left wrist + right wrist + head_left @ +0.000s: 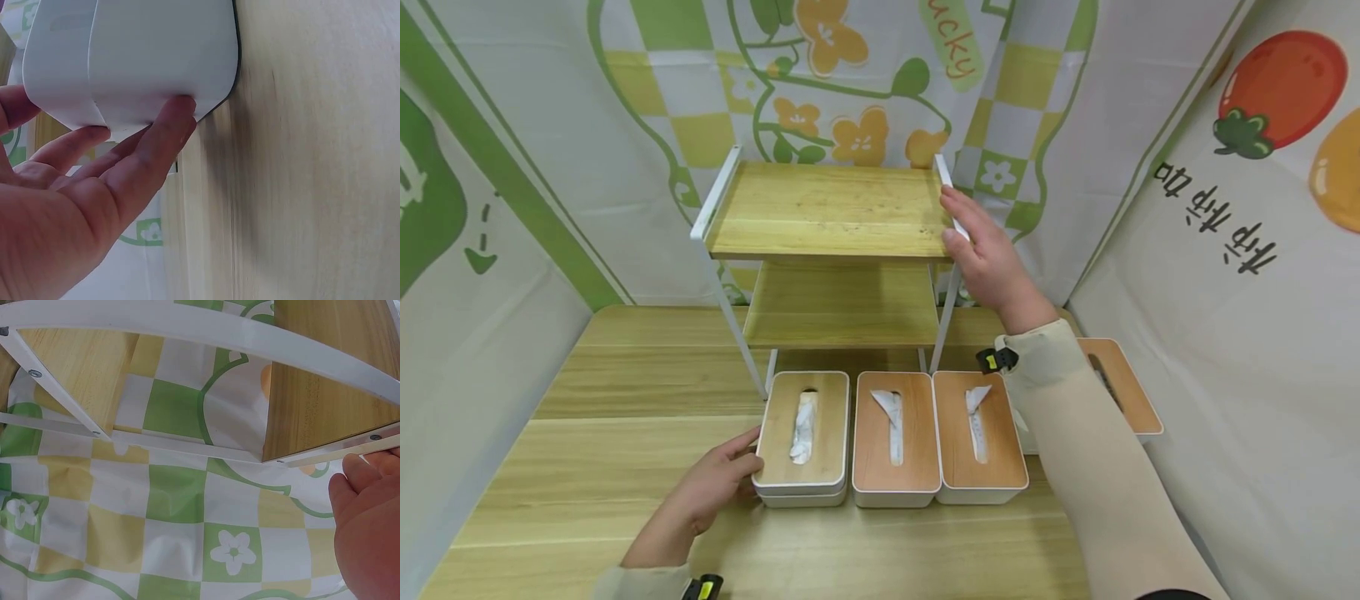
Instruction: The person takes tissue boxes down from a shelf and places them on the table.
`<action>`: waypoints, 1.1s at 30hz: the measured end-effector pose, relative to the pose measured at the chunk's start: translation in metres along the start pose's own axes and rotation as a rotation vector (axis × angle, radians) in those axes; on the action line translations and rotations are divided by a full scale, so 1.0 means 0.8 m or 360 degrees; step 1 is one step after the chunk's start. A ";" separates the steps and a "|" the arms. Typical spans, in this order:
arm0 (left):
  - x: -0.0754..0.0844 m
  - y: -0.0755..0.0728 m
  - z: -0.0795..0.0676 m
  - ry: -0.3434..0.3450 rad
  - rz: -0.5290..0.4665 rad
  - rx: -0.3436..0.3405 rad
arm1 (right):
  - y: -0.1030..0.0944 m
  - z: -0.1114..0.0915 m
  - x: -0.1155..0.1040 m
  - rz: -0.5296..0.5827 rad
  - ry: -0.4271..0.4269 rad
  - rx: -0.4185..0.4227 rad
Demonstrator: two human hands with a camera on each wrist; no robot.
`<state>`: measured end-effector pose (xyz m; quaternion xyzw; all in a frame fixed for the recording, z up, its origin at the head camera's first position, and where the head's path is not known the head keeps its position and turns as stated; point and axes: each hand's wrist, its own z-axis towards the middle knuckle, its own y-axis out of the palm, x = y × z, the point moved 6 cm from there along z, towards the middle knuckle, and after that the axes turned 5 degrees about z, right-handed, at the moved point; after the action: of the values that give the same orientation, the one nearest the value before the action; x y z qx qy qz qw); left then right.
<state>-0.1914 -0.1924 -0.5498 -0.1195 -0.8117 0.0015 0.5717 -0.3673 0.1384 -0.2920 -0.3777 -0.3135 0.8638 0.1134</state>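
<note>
Three tissue boxes stand in a row before a small shelf rack (pixel 831 208). The left one, a light-wood-topped tissue box (pixel 827 433), has a seam along its white side. My left hand (pixel 718 483) touches that box's left side; in the left wrist view its fingers (pixel 153 147) reach along the white wall. The middle tissue box (pixel 872 479) and the right tissue box (pixel 955 471) have redder wood tops, with tissue showing in their slots. At the rack's top right, my right hand (pixel 992 258) holds the white side rail (pixel 350 445), thumb on the inner side.
The rack has a lower board (pixel 842 304) and white legs (pixel 726 312) on the wooden table (pixel 572 467). Another wood-topped box (pixel 1123 379) stands at the right, partly behind my right arm. Printed cloth walls (pixel 1037 125) enclose the back and sides.
</note>
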 end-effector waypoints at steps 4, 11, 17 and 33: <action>0.000 0.003 0.002 0.0015 -0.0011 0.0009 | 0.001 0.001 0.001 0.0002 0.0011 -0.0007; -0.001 0.008 0.003 0.0000 -0.0005 0.0015 | 0.001 0.001 0.004 0.0010 0.0029 -0.0014; -0.003 0.008 0.003 -0.0015 0.0039 0.0050 | 0.000 0.001 0.003 0.0004 0.0034 -0.0015; -0.005 0.009 0.000 -0.0014 0.0074 -0.0011 | 0.001 0.000 -0.001 0.0005 0.0007 -0.0025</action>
<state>-0.1889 -0.1863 -0.5543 -0.1404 -0.8112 0.0125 0.5676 -0.3672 0.1377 -0.2919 -0.3811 -0.3195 0.8606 0.1098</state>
